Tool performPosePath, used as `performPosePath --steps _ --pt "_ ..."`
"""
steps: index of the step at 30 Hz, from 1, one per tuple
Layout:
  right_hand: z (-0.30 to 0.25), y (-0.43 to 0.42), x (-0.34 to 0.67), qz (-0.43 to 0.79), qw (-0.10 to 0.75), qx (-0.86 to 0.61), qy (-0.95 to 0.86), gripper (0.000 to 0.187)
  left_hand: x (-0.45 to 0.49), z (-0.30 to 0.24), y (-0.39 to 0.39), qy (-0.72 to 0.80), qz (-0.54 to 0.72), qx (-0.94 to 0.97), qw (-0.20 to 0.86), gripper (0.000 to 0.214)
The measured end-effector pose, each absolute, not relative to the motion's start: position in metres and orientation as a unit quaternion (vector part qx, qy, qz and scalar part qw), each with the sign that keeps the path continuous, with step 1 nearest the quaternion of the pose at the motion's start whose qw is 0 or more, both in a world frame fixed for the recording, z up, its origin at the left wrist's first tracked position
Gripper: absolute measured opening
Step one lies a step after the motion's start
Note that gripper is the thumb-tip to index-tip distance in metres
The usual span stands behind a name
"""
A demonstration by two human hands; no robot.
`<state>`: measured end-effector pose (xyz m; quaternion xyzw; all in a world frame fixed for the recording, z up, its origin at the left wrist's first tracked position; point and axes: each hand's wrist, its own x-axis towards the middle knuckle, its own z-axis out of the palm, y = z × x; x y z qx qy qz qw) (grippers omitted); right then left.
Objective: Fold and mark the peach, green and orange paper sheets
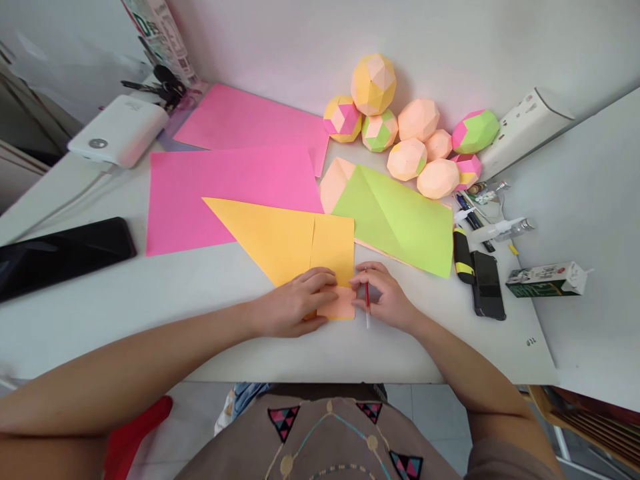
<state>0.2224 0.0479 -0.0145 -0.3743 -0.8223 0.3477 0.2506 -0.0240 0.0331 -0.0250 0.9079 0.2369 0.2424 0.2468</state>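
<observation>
My left hand [295, 303] lies with curled fingers pressing down on a small peach paper piece [343, 308] at the near edge of a folded orange sheet [285, 237]. My right hand [383, 297] is closed around a thin red pen [367, 300], held upright against the right edge of the peach piece. Both hands rest on the white table [150, 300].
Two pink sheets [225, 187] and a green folded sheet [400, 220] lie behind the orange one. Several paper polyhedron balls [415, 140] are piled by the wall. A black phone [487, 285], markers, a glue bottle and a small carton [545, 279] sit right; a black tablet [60, 253] and white power bank [117, 130] left.
</observation>
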Motion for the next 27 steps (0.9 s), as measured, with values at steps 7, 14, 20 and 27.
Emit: performPosePath --steps 7,14,20,27 --pt "-0.0151 0.0452 0.2187 0.326 0.257 -0.375 -0.829 0.024 -0.0235 -0.0240 0.0335 0.232 0.246 0.911 0.237 0.022" --pt "-0.0144 0.0473 0.2197 0.321 0.265 -0.369 -0.831 0.023 -0.0247 -0.0224 0.0341 0.217 0.239 0.913 0.249 0.023" --pt "-0.0155 0.0468 0.2195 0.323 0.267 -0.372 -0.829 0.021 -0.0243 -0.0233 0.0338 0.219 0.237 0.916 0.239 0.019" --pt "-0.0148 0.0467 0.2195 0.319 0.267 -0.367 -0.832 0.021 -0.0243 -0.0222 0.0333 0.219 0.232 0.918 0.234 0.017"
